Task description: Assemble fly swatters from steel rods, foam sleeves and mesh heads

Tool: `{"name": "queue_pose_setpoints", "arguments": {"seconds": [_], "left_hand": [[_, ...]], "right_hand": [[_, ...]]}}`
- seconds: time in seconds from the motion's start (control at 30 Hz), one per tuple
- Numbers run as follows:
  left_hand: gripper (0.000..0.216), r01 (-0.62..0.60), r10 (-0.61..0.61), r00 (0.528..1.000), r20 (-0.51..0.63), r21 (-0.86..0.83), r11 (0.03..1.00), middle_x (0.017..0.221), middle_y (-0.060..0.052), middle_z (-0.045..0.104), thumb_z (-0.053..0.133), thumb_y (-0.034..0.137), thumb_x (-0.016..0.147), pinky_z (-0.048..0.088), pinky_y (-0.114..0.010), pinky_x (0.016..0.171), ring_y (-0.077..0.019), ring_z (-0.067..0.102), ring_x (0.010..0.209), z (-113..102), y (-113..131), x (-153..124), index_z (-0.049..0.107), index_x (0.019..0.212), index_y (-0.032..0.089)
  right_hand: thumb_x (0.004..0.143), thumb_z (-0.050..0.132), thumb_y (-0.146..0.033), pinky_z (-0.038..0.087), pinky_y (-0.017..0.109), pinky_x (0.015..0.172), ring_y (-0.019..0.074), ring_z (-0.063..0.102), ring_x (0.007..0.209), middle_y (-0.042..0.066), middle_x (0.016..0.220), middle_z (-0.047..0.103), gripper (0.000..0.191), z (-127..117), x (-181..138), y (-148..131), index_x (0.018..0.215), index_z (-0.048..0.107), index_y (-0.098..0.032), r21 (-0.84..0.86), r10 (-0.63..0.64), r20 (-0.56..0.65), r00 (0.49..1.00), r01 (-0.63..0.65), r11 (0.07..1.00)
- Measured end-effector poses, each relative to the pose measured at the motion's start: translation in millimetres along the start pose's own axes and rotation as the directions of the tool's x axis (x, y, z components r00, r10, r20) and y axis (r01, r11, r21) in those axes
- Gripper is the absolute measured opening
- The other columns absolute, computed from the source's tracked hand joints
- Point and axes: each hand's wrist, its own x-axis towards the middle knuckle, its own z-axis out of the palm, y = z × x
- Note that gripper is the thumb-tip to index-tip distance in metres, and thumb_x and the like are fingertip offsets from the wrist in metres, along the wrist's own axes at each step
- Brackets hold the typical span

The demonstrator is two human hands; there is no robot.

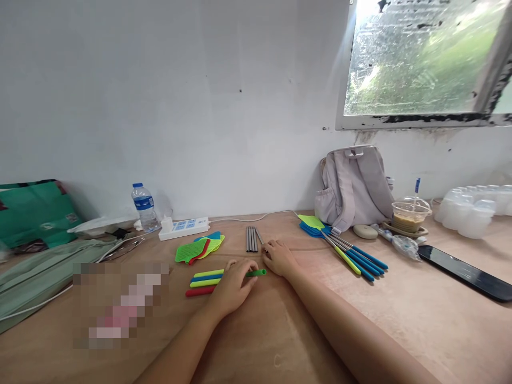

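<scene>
1. Green tube [259, 272]: it lies on the wooden table [400, 320], just in front of the bundle of metal rods [250, 239]. Only its right end shows past your fingers.
2. Your left hand [234, 282] rests palm down in front of the rods, with the fingers curled closed over the green tube.
3. More coloured tubes [204, 282], in yellow, blue and red, lie side by side to the front left of the rods, partly under that hand.
4. Your right hand [279, 257] sits just to the front right of the rods. Its fingers are bent and the tips touch a loose rod [259, 236] lying slanted beside the bundle. You cannot tell whether it grips that rod.
5. Left of the rods lies a fan of mesh pieces [199, 248]; behind those are a power strip [184, 228] and a water bottle [144, 207].
6. Right of the rods lie swatters [352, 256] with blue and yellow handles, and behind them a backpack [354, 186].
</scene>
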Motion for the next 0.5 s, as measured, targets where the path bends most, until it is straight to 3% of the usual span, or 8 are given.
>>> {"name": "queue_pose_setpoints", "arguments": {"seconds": [0.17,0.3,0.5], "left_hand": [[0.019,0.106,-0.155,0.973,-0.169,-0.268,0.958,0.089,-0.002,0.059,0.048,0.029,0.078,0.042,-0.032,0.079,-0.0172,0.056,0.084,4.7,-0.5,1.0,0.051,0.096,0.022],[0.028,0.149,-0.238,0.961,-0.138,-0.464,0.873,0.078,0.0,0.055,0.048,0.032,0.079,0.046,-0.031,0.075,-0.014,0.057,0.074,8.1,-4.9,1.9,0.044,0.104,0.021],[0.037,0.145,-0.234,0.967,-0.095,-0.55,0.823,0.09,-0.002,0.052,0.05,0.031,0.078,0.049,-0.031,0.073,-0.0125,0.057,0.076,12.1,-2.9,0.5,0.039,0.113,0.022]], "right_hand": [[0.082,0.04,-0.021,0.031,0.03,0.078,0.021,0.049,0.093,0.011,0.099,0.057,0.022,1.5,1.4,-0.1,0.095,0.057,-0.015,-0.026,0.094,-0.014,0.995,-0.094,0.995],[0.078,0.043,-0.021,0.03,0.033,0.077,0.0228,0.052,0.089,0.012,0.094,0.058,0.019,-1.6,0.0,10.0,0.087,0.058,-0.013,-0.04,0.22,-0.035,0.975,-0.221,0.974],[0.077,0.048,-0.029,0.031,0.033,0.074,0.0237,0.053,0.086,0.013,0.089,0.059,0.021,-8.7,-3.0,34.2,0.083,0.058,-0.011,-0.027,0.352,-0.041,0.935,-0.353,0.935]]}}
